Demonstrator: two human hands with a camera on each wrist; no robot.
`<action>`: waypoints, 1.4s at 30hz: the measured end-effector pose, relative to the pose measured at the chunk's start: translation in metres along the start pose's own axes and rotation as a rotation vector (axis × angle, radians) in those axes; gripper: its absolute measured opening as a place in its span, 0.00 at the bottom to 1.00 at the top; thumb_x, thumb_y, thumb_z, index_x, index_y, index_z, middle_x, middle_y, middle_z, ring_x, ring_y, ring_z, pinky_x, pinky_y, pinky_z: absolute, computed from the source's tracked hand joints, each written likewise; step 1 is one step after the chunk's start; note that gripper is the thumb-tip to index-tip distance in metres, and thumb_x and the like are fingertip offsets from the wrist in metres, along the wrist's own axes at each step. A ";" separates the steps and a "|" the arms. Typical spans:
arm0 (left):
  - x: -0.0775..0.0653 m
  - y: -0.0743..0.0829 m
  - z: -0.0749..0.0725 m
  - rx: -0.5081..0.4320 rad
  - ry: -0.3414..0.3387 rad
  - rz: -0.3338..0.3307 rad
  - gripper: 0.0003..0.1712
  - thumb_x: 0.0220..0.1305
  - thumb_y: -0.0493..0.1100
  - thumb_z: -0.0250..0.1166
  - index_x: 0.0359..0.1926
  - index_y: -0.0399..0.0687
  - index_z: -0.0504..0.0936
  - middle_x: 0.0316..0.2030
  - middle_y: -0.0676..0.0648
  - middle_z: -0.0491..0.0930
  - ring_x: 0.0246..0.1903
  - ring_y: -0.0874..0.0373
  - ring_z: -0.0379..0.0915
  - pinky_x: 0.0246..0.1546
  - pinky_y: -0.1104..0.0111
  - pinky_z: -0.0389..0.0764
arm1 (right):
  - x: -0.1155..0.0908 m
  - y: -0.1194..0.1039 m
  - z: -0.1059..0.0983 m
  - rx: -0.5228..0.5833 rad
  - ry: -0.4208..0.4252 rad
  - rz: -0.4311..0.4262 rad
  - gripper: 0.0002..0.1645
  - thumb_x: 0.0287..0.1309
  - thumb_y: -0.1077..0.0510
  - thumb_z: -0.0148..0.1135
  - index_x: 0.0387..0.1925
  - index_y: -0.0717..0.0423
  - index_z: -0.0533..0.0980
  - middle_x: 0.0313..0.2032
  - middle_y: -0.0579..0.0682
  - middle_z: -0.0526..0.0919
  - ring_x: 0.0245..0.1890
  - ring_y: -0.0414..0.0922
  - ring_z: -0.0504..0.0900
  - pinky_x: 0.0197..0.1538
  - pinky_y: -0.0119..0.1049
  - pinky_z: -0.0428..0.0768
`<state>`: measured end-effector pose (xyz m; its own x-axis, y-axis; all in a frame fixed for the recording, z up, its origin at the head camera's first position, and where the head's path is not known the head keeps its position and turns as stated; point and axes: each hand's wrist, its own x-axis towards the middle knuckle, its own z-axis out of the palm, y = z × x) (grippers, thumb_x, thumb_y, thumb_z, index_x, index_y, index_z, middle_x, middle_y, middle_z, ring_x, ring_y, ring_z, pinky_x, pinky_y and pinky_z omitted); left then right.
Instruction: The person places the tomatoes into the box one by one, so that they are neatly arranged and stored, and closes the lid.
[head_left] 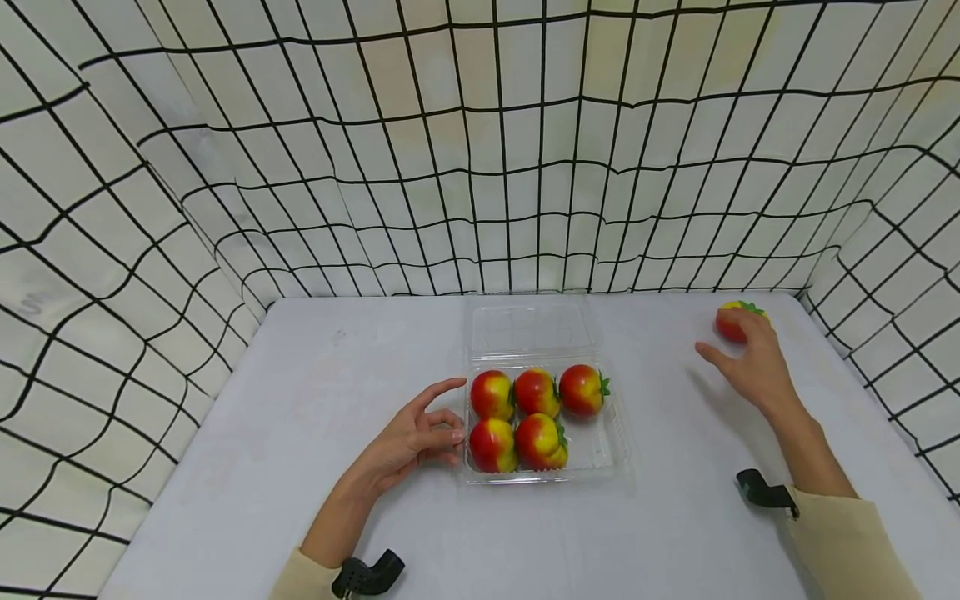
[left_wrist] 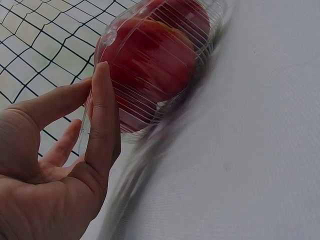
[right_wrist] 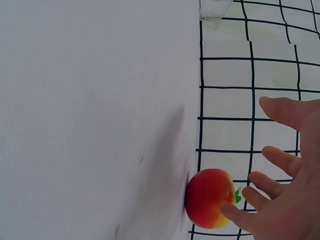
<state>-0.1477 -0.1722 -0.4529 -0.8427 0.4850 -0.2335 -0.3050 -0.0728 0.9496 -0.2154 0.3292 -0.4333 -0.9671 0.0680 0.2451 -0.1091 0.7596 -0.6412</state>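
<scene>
A clear plastic box (head_left: pixel 592 450) with its lid (head_left: pixel 532 327) folded back lies on the table. Several red-and-yellow, tomato-like fruits (head_left: pixel 537 392) with green leafy tops sit in it; its front right corner holds none. At the box's left edge is my left hand (head_left: pixel 412 437), whose thumb and fingers pinch the rim in the left wrist view. Far off to the right, my right hand (head_left: pixel 753 362) hovers with spread fingers by a single loose fruit (head_left: pixel 731 327). One fingertip overlaps that fruit (right_wrist: pixel 210 197) in the right wrist view; whether it touches, I cannot tell.
Black wire netting (head_left: pixel 510 175) over pale panels walls in the back and both sides of the white table (head_left: pixel 360 350). The loose fruit stands near the back right corner. A black wrist mount (head_left: pixel 765 490) juts from the right sleeve, another (head_left: pixel 369 575) from the left.
</scene>
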 end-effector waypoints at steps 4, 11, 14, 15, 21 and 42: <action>0.000 0.000 0.000 0.000 0.001 0.001 0.47 0.69 0.34 0.67 0.81 0.56 0.55 0.38 0.52 0.81 0.31 0.60 0.83 0.39 0.66 0.91 | 0.002 0.004 0.000 -0.024 -0.019 0.019 0.41 0.66 0.55 0.69 0.73 0.69 0.63 0.73 0.75 0.60 0.75 0.74 0.55 0.72 0.76 0.61; 0.000 0.000 0.000 0.003 0.005 -0.002 0.46 0.69 0.34 0.67 0.81 0.57 0.55 0.38 0.52 0.81 0.30 0.60 0.83 0.39 0.66 0.91 | 0.004 0.008 -0.003 -0.049 -0.013 0.037 0.43 0.67 0.54 0.67 0.75 0.67 0.60 0.76 0.75 0.54 0.76 0.75 0.52 0.70 0.78 0.62; 0.000 0.000 0.000 0.004 0.009 0.001 0.46 0.69 0.34 0.67 0.81 0.56 0.55 0.38 0.52 0.81 0.30 0.60 0.84 0.39 0.66 0.91 | 0.005 0.010 -0.004 -0.053 0.015 0.046 0.43 0.67 0.54 0.67 0.76 0.65 0.61 0.77 0.73 0.53 0.75 0.75 0.52 0.69 0.78 0.64; 0.000 -0.001 0.000 0.005 0.010 0.002 0.46 0.69 0.34 0.67 0.81 0.56 0.55 0.38 0.52 0.81 0.30 0.60 0.84 0.39 0.66 0.91 | 0.006 0.010 -0.005 -0.055 0.020 0.054 0.43 0.67 0.55 0.67 0.76 0.65 0.60 0.77 0.73 0.52 0.76 0.74 0.52 0.69 0.78 0.64; 0.000 -0.001 0.000 0.007 0.012 0.000 0.46 0.69 0.34 0.67 0.81 0.57 0.56 0.38 0.52 0.81 0.30 0.60 0.83 0.39 0.66 0.91 | 0.007 0.020 -0.008 -0.070 0.021 0.076 0.45 0.68 0.54 0.66 0.78 0.65 0.57 0.79 0.73 0.47 0.78 0.75 0.47 0.69 0.80 0.61; 0.000 0.000 0.001 0.000 0.016 -0.006 0.46 0.69 0.34 0.67 0.81 0.57 0.55 0.38 0.51 0.81 0.30 0.60 0.83 0.39 0.66 0.91 | 0.012 0.030 -0.014 -0.127 -0.021 0.189 0.42 0.68 0.59 0.65 0.77 0.66 0.58 0.72 0.78 0.48 0.69 0.78 0.55 0.70 0.75 0.65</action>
<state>-0.1470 -0.1718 -0.4530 -0.8479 0.4716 -0.2423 -0.3099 -0.0700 0.9482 -0.2268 0.3619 -0.4392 -0.9724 0.2042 0.1127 0.1031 0.8098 -0.5776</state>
